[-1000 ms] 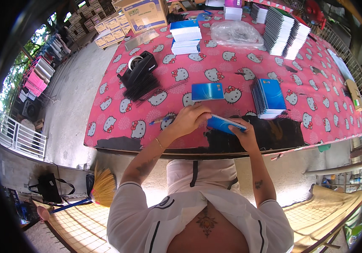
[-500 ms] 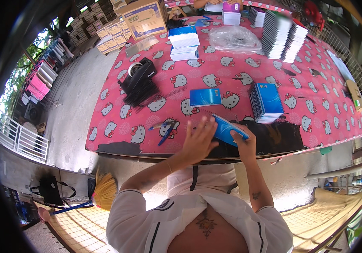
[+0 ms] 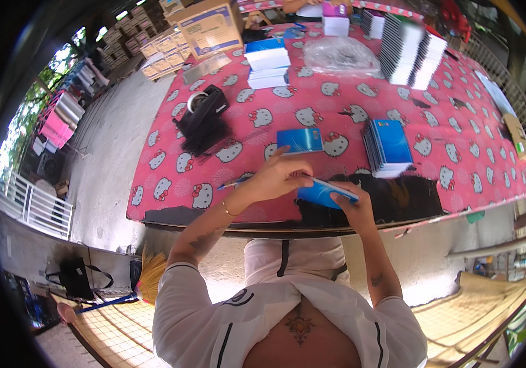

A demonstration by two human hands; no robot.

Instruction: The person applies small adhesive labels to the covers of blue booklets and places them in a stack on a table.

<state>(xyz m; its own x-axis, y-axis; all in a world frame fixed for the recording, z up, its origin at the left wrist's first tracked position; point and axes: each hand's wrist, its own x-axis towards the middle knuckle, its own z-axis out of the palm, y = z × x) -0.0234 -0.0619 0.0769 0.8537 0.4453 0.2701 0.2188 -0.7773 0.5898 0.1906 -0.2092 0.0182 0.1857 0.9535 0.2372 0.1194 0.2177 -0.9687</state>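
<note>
Left hand (image 3: 273,179), flat earlier, has curled against one blue notebook (image 3: 316,194), grip unclear, the right hand (image 3: 357,208) holding it.

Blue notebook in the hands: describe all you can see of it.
The blue notebook is oblong, its cover card-like, with a pale page edge along the far side. It slants, right end nearer the person, over the black patch of the table. The right hand grips its right end, thumb on the cover; the left hand's fingers are at its left end. Any coil is unclear.
</note>
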